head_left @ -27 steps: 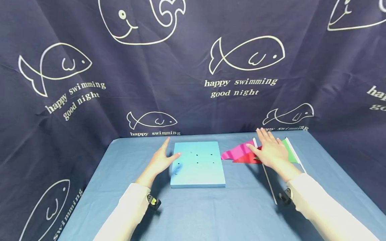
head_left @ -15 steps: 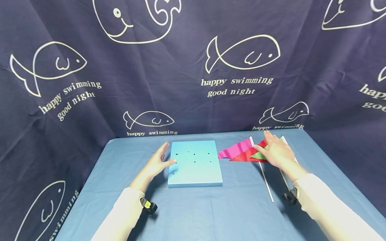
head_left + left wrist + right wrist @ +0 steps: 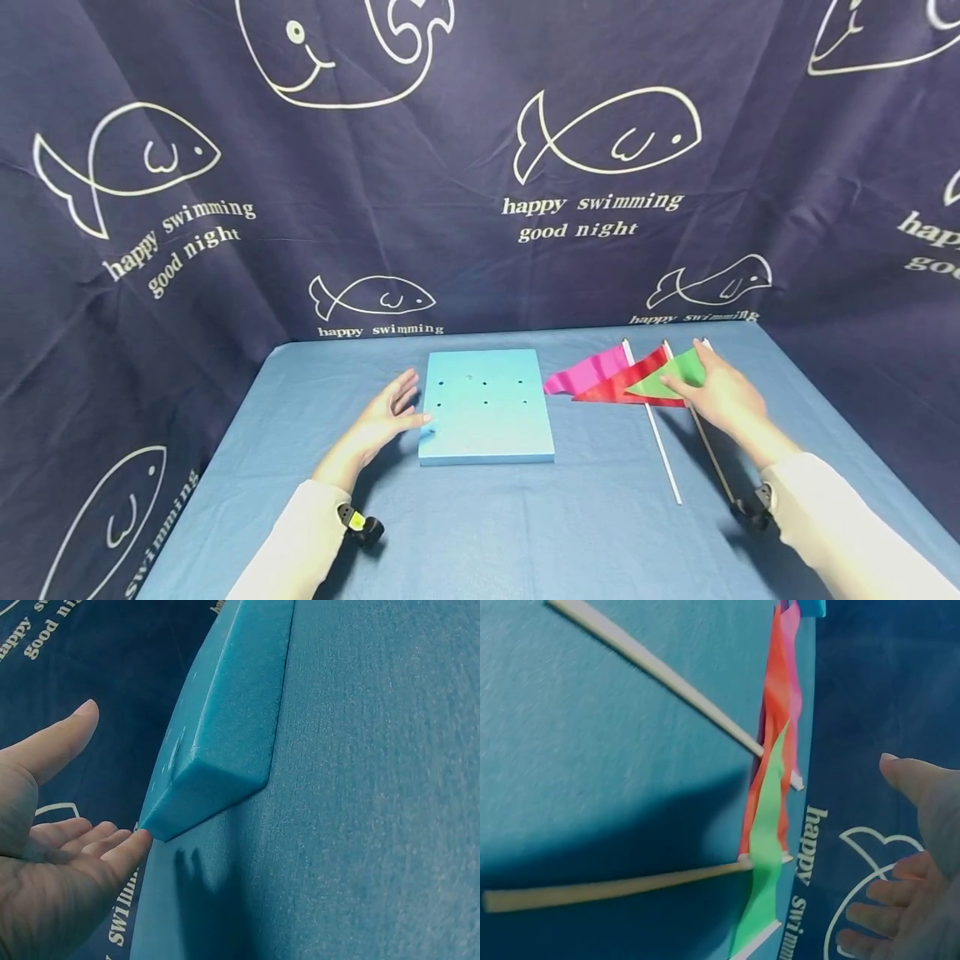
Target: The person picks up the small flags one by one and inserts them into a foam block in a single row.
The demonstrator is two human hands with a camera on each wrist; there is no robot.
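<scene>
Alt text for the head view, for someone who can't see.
A right hand hovers by a green pennant, overlapping a red pennant beside a pink pennant, on blue cloth. The left hand is beside a blue block with holes.

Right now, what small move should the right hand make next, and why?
The right hand should probably lower and pinch the white stick of the green pennant: this pennant lies over the red pennant, and the hand, holding nothing, is nearest to it.

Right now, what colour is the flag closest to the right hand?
Green. This flag shows best in the head view, where it overlaps the red pennant.
</scene>
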